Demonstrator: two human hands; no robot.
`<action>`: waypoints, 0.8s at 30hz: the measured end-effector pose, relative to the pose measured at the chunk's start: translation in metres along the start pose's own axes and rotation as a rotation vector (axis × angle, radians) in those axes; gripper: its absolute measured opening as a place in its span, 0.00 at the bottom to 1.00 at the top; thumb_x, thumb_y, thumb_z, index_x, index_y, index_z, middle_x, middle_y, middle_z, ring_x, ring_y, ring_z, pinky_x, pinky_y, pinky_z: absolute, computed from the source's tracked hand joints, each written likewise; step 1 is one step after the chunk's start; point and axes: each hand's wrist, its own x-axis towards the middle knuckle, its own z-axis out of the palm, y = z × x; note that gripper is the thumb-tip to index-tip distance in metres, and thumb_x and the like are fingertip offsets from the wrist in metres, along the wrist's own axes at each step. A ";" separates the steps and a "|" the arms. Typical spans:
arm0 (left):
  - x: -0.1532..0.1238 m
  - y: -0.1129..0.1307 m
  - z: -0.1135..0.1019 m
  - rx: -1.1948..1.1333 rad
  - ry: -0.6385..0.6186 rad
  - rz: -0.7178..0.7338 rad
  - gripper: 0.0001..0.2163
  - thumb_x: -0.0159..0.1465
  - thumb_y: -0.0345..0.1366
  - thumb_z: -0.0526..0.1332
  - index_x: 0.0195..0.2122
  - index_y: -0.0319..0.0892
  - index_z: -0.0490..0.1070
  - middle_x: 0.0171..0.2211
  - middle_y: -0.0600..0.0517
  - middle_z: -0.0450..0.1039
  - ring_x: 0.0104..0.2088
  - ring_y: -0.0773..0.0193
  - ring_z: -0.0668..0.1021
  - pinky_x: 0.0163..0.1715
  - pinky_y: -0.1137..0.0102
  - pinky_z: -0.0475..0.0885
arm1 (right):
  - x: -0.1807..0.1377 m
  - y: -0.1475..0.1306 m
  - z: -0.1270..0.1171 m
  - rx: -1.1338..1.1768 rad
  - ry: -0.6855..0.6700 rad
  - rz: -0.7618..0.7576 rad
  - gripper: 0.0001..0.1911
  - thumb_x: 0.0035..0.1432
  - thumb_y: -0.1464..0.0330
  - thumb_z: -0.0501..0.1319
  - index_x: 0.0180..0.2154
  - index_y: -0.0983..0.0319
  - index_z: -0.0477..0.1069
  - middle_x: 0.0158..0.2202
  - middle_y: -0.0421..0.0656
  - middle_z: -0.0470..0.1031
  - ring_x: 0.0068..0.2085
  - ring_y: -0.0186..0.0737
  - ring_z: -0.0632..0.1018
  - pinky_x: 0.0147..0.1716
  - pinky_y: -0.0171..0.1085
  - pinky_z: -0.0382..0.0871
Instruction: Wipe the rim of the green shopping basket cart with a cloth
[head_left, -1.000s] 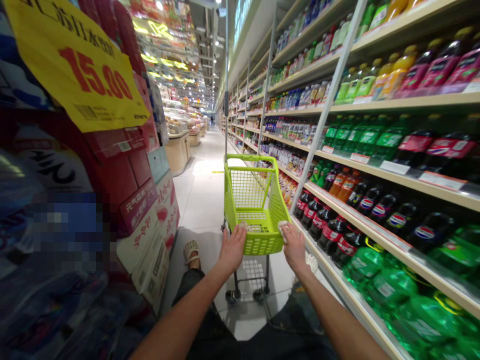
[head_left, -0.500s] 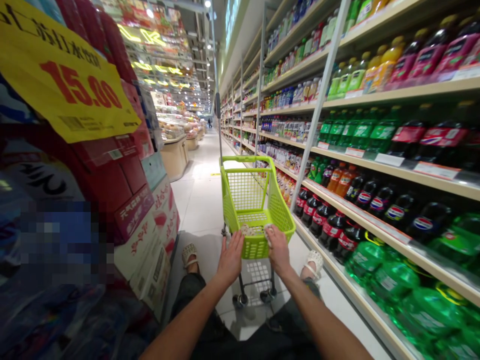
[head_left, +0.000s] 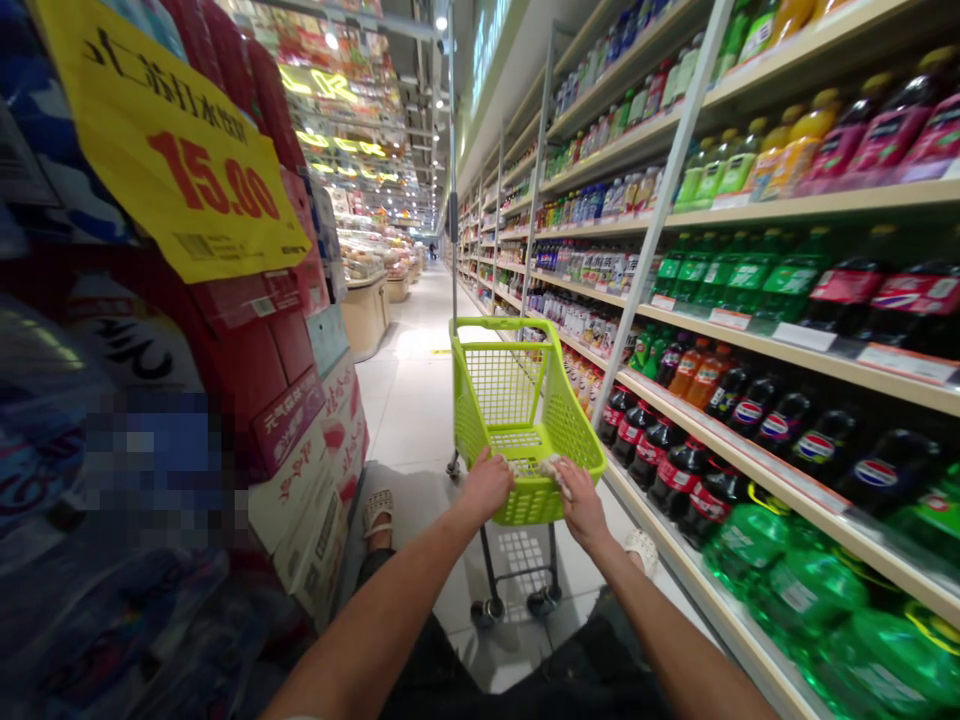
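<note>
Both closed on pale cloth (head_left: pixel 551 466): left hand (head_left: pixel 487 488), right hand (head_left: pixel 583 502) | green cart (head_left: pixel 525 508): just ahead, on floor (head_left: pixel 405 400) beside shelving (head_left: pixel 660 228) | hazard: one-sided push could swing casters (head_left: pixel 487 612), cart striking shelving

My left hand (head_left: pixel 487 487) and right hand (head_left: pixel 582 503) take up the near rim of the cart (head_left: pixel 579 412), a gap between them; the cart is open from above. A thin pole (head_left: pixel 453 220) bars its far left corner. Left of it, floor (head_left: pixel 409 400) runs free until stacked boxes (head_left: pixel 300 505); rightward, shelving (head_left: pixel 750 462) stands close.
</note>
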 end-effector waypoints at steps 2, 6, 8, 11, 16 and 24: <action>-0.001 0.017 0.005 -0.001 0.008 0.002 0.11 0.62 0.32 0.49 0.31 0.39 0.72 0.34 0.47 0.74 0.43 0.59 0.71 0.55 0.56 0.52 | -0.001 0.012 -0.009 0.019 0.009 -0.019 0.23 0.51 0.76 0.48 0.49 0.60 0.66 0.51 0.48 0.68 0.54 0.42 0.66 0.54 0.51 0.56; -0.001 0.048 0.011 -0.035 0.070 0.138 0.12 0.63 0.33 0.47 0.39 0.40 0.69 0.39 0.48 0.73 0.46 0.60 0.70 0.56 0.55 0.49 | -0.004 0.051 -0.042 0.024 0.039 -0.008 0.18 0.54 0.71 0.49 0.45 0.62 0.69 0.49 0.49 0.70 0.52 0.42 0.69 0.51 0.47 0.62; 0.002 0.048 0.009 -0.063 0.094 0.194 0.14 0.62 0.32 0.46 0.47 0.41 0.64 0.48 0.46 0.69 0.53 0.59 0.66 0.57 0.53 0.47 | -0.008 0.065 -0.057 -0.008 0.066 0.038 0.17 0.54 0.69 0.49 0.43 0.62 0.70 0.48 0.50 0.71 0.50 0.43 0.71 0.49 0.46 0.65; 0.015 0.029 0.000 -0.055 0.029 0.054 0.23 0.59 0.29 0.48 0.57 0.40 0.53 0.60 0.45 0.53 0.60 0.57 0.55 0.57 0.49 0.46 | -0.014 0.052 -0.060 -0.048 0.089 0.085 0.17 0.53 0.70 0.48 0.42 0.62 0.71 0.47 0.49 0.72 0.49 0.44 0.72 0.48 0.46 0.66; 0.036 -0.004 -0.013 0.024 -0.066 -0.102 0.28 0.55 0.25 0.47 0.60 0.35 0.48 0.62 0.43 0.45 0.62 0.56 0.48 0.57 0.48 0.43 | -0.011 -0.020 -0.032 -0.046 0.161 0.054 0.23 0.51 0.76 0.48 0.49 0.63 0.65 0.51 0.49 0.67 0.53 0.42 0.67 0.52 0.46 0.62; 0.007 -0.044 -0.019 0.135 0.038 -0.193 0.34 0.50 0.24 0.49 0.61 0.37 0.44 0.64 0.47 0.40 0.63 0.57 0.42 0.59 0.52 0.39 | -0.020 -0.004 -0.046 -0.145 0.220 0.071 0.30 0.44 0.82 0.46 0.50 0.59 0.64 0.55 0.46 0.63 0.57 0.45 0.61 0.54 0.52 0.55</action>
